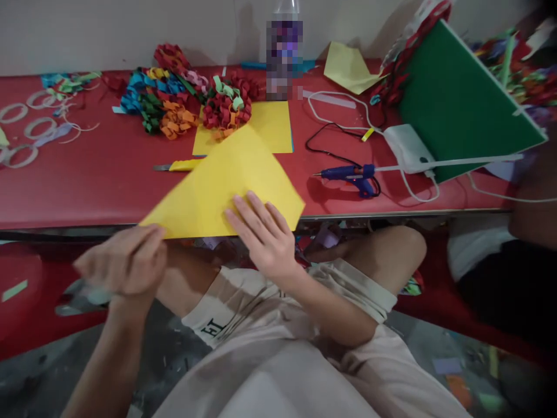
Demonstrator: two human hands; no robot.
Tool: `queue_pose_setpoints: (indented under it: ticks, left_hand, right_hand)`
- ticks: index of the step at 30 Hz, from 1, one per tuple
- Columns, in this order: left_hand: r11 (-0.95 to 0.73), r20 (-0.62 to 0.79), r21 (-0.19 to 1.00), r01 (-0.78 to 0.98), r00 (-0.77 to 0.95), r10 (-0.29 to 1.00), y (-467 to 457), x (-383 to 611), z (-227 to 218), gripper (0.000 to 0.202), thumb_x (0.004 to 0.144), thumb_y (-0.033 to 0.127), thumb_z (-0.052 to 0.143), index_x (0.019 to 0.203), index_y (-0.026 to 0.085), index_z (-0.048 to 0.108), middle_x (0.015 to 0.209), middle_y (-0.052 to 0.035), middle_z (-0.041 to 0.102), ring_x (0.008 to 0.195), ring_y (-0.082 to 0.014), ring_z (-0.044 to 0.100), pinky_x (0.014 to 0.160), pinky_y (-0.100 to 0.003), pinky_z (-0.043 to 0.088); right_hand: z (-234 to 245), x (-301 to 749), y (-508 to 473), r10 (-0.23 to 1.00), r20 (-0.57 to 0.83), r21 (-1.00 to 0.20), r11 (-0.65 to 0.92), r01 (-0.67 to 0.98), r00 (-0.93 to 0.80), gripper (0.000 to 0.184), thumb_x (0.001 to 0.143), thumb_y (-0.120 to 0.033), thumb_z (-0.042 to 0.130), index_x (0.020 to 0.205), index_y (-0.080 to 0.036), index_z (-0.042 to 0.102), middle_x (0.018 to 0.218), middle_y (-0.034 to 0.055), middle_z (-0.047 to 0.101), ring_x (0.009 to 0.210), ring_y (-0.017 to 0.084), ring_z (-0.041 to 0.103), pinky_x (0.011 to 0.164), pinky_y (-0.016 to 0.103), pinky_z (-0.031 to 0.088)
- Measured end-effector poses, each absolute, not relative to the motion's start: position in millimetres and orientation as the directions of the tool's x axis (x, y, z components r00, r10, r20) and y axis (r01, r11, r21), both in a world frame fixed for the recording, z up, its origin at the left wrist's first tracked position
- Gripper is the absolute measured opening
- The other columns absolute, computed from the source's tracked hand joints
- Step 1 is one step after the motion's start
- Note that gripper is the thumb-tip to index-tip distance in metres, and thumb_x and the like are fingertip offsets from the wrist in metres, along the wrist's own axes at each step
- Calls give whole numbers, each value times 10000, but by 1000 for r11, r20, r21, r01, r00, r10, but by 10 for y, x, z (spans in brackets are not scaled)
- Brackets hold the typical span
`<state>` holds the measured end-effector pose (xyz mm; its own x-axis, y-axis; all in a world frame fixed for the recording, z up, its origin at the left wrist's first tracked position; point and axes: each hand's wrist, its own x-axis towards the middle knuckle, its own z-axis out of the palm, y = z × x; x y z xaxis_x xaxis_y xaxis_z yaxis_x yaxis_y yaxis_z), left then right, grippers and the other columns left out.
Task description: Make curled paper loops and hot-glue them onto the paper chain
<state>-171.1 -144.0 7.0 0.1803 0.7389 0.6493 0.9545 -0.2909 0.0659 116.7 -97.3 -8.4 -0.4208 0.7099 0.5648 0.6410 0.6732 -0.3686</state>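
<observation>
L hand [130,258] pinches yellow sheet [217,186] at corner, R hand [268,241] spread flat on it. L tug poss. creases it; slide poss. knocks knife [181,166].

On the table [78,188], a knife [180,166] lies partly behind the held sheet [226,180], left of a glue gun [346,173]. Paper chains [176,119] sit behind the knife; a bottle [284,55] stands right of them.
</observation>
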Motion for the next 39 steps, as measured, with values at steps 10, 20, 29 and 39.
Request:
queue_pose_setpoints:
  ticks: [10, 20, 29, 39]
  left_hand:
    - [-458, 213, 101, 883, 430, 877, -1000, -734, -288, 635, 957, 251, 515, 1573, 233, 359, 1561, -105, 474, 1433, -306, 466, 1178, -502, 288]
    - [-323, 178, 132, 937, 298, 938, -713, -224, -273, 588, 1024, 330, 404, 1586, 177, 323, 1627, -121, 365, 1528, -299, 305, 1211, -504, 259]
    - [-129, 161, 22, 991, 124, 979, -847, -26, -131, 519, 1044, 346, 351, 1533, 185, 421, 1592, -114, 430, 1450, -317, 416, 1119, -509, 368]
    - [-387, 131, -6, 922, 384, 914, -480, -405, 39, 507, 1040, 393, 360, 1491, 190, 471, 1509, -150, 507, 1327, -350, 491, 1001, -506, 433]
  right_hand:
    - [-235, 1564, -605, 795, 194, -370, 602, 708, -574, 588, 986, -274, 451, 1556, -142, 399, 1653, 108, 305, 1563, 267, 240, 1285, 498, 234]
    - [-211, 1951, -351, 710, 189, -287, 701, 653, -679, 577, 1036, -373, 408, 1567, -153, 359, 1657, 119, 303, 1560, 259, 245, 1273, 522, 215]
    - [-293, 2016, -442, 738, 321, -270, 672, 690, -594, 622, 1038, -396, 397, 1582, -109, 302, 1668, 157, 263, 1572, 306, 161, 1243, 617, 133]
    - [-306, 2881, -484, 731, 588, -595, 102, 797, 346, 336, 959, -310, 542, 1250, -143, 530, 1207, 186, 567, 1109, 284, 551, 975, 483, 476]
